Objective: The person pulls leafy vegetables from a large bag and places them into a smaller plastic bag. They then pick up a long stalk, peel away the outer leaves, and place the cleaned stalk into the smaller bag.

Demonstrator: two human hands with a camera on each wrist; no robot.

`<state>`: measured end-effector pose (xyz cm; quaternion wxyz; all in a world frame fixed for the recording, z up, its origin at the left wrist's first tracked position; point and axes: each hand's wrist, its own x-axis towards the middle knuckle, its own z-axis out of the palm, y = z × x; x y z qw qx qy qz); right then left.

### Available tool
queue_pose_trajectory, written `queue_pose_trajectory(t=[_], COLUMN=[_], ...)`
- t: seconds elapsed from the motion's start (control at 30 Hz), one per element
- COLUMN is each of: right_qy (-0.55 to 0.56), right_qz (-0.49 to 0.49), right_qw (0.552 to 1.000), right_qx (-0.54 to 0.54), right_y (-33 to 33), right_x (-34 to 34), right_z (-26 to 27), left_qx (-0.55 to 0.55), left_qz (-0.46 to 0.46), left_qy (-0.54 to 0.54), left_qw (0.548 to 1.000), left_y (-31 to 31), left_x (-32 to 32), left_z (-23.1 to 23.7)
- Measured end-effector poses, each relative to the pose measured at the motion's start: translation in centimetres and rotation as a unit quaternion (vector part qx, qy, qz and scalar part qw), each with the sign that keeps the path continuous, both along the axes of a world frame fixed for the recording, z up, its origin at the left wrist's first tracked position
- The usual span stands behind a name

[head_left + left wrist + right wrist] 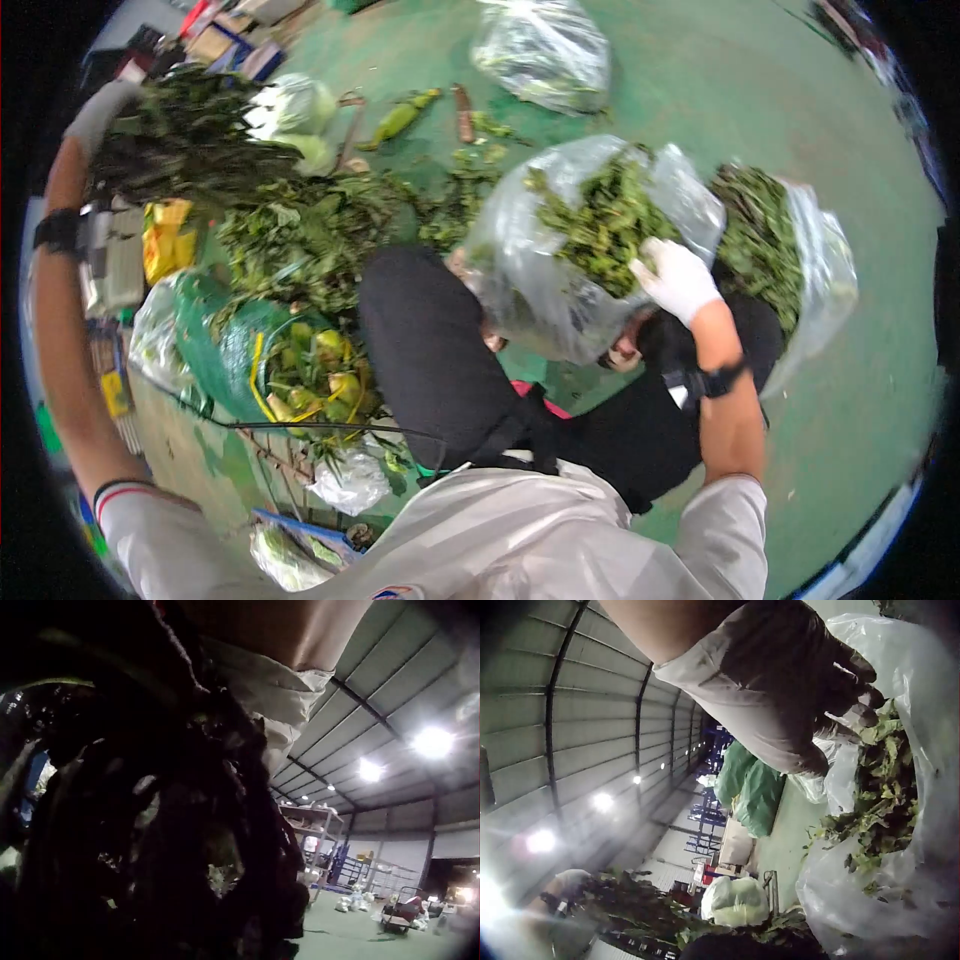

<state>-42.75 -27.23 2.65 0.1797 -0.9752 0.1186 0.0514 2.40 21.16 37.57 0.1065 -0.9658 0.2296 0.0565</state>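
My gloved left hand (103, 115) is raised at the far left and grips a big bunch of dark leafy greens (190, 145). The same bunch fills most of the left wrist view as a dark mass of leaves (150, 825), hiding the fingers. My gloved right hand (675, 278) is over a clear plastic bag (520, 270), its fingertips right at the lighter leafy greens (612, 215) inside. In the right wrist view its fingers (855, 705) are spread and slightly bent, with the leaves just below them. The bag stands open-mouthed between my knees.
Loose greens (305, 235) lie heaped at my left knee. Beside them is a green mesh sack (215, 350) of yellow-green produce. A second bag of leaves (755, 235) stands at the right, a tied bag (545, 55) ahead. A dark cord (300, 425) crosses near my left leg.
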Motion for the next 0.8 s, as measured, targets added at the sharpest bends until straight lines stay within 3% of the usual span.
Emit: queue_pose_trajectory(t=[0.27,0.33,0.37,0.4,0.47,0.57,0.6,0.67,0.73,0.77,0.8], right_qy=[0.058,0.046,-0.028,0.036,0.029,0.005,0.041,-0.111,-0.039,-0.005,-0.049], right_qz=[-0.069,-0.116,-0.149,-0.187,-0.253,-0.281,-0.281,-0.297,-0.327,-0.336,-0.356], right_qw=[0.995,0.983,0.968,0.967,0.936,0.906,0.916,0.895,0.938,0.942,0.932], right_qx=[-0.042,-0.134,-0.200,-0.169,-0.243,-0.316,-0.281,-0.313,-0.111,-0.007,0.041], right_y=[-1.3,-1.6,-1.6,-2.5,-3.5,-7.0,-7.4,-9.5,-12.5,-13.7,-14.2], right_x=[-0.9,-1.0,-1.0,-0.6,-0.2,1.5,2.0,1.9,1.9,1.8,1.5], right_z=[-1.9,-1.5,-1.3,-0.4,0.4,-1.7,-1.2,-3.3,-4.2,-4.6,-4.2], left_qx=[-0.066,-0.078,-0.083,-0.093,-0.104,-0.124,-0.131,-0.143,-0.151,-0.157,-0.161], left_qz=[-0.027,-0.035,-0.039,-0.046,-0.058,-0.076,-0.083,-0.100,-0.112,-0.118,-0.124], left_qy=[-0.044,-0.045,-0.044,-0.044,-0.041,-0.033,-0.027,-0.013,0.000,0.009,0.017], left_qw=[0.996,0.995,0.995,0.994,0.992,0.989,0.988,0.985,0.982,0.981,0.979], left_y=[-3.0,-3.9,-4.4,-5.1,-6.3,-8.7,-9.5,-11.5,-13.8,-15.1,-16.3], left_x=[-8.3,-10.1,-10.9,-11.5,-13.0,-14.8,-15.4,-16.4,-17.5,-18.0,-18.5], left_z=[4.4,4.8,5.0,5.2,5.5,5.7,5.7,5.7,5.4,5.2,5.2])
